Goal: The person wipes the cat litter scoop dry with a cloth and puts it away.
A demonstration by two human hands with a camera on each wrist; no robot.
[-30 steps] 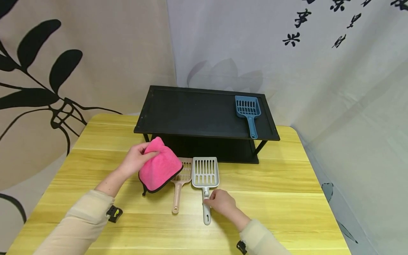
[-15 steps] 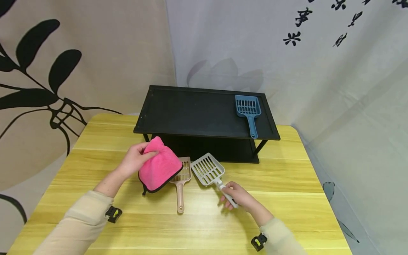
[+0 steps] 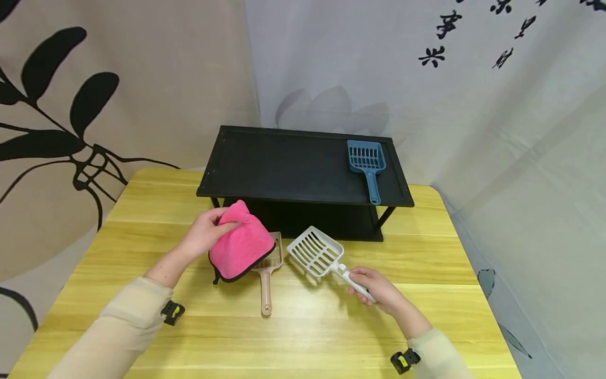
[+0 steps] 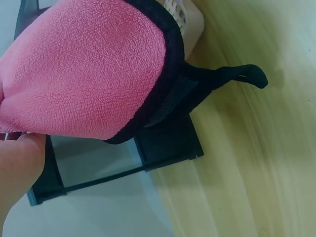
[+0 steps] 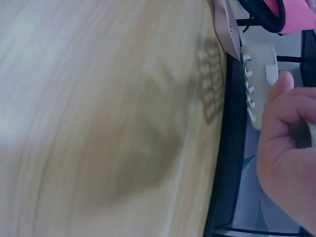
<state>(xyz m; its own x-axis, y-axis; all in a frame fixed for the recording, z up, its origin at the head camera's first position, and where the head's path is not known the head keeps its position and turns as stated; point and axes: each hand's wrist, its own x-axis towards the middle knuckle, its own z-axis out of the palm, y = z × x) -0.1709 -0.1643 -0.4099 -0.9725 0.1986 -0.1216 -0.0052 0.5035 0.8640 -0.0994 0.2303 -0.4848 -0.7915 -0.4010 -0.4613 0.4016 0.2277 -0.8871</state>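
My left hand (image 3: pixel 204 234) pinches a pink cloth (image 3: pixel 243 245) with black edging and a hanging loop, seen close up in the left wrist view. Under the cloth's right side, partly covered by it, a beige litter scoop (image 3: pixel 266 284) lies on the table. My right hand (image 3: pixel 379 288) grips the handle of a light grey slotted litter scoop (image 3: pixel 316 251), whose head points up and left. In the right wrist view this scoop casts a slotted shadow on the tabletop, and my fingers curl round its handle.
A black two-tier shelf (image 3: pixel 284 163) stands at the back of the wooden table (image 3: pixel 213 342). On its top, at the right, rests a blue litter scoop (image 3: pixel 367 158). A printed curtain (image 3: pixel 322 52) hangs behind.
My right hand has taken the grey scoop by its handle, lifted it and turned its head leftward while moving right. The beige scoop's handle has shifted slightly. My left hand has barely moved.
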